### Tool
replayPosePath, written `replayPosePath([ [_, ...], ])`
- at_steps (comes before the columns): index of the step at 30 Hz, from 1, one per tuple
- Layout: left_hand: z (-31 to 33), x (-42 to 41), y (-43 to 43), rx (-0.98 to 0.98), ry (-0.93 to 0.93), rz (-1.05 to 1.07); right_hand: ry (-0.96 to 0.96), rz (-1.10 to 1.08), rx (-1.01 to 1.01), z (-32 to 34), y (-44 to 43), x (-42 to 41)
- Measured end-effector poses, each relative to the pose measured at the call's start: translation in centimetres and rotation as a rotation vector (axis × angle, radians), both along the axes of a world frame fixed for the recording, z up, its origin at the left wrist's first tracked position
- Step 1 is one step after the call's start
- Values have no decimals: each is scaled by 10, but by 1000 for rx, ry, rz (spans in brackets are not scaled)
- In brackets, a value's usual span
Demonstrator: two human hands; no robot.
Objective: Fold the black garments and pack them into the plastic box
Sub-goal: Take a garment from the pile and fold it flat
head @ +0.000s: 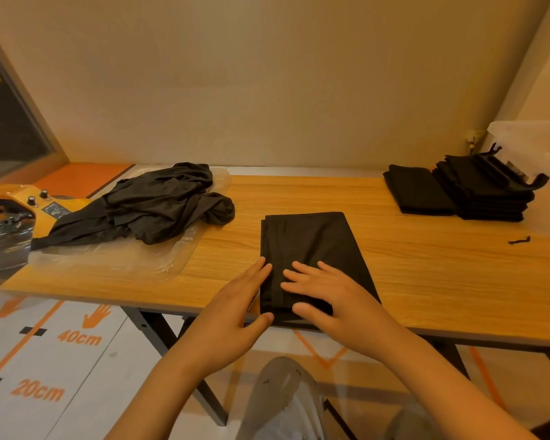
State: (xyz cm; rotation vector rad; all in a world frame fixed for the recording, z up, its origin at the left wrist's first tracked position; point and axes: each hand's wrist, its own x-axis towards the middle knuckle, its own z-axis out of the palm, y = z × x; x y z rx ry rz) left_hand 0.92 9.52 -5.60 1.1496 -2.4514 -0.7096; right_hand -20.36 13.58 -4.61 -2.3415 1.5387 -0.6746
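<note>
At right, plastic box (pixel 527 134) cut off; right hand (pixel 327 296) overlaps garment (pixel 311 242).

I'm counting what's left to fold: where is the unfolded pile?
The unfolded pile lies at the table's left end in the head view, on a clear plastic sheet beside the yellow machine.

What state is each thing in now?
Garment, folded narrow, flat at table's near edge.
Left hand, open, against garment's left edge.
Right hand, open, flat on garment.
Heap, unfolded, crumpled.
Stacks, folded, side by side.
Plastic box, contents hidden.
</note>
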Motion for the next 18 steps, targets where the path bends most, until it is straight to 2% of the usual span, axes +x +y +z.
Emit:
replayPosePath([
  [6,4,0,0,-71,-73,-35,147,22,88,5,2,5],
  [9,10,1,-2,-126,-104,31,125,58,125,8,3,8],
  [14,36,-24,-39,-176,-30,133,93,-49,32,4,-1,9],
  [18,39,-60,-97,-200,-192,27,149,-135,-15,-2,2,10],
])
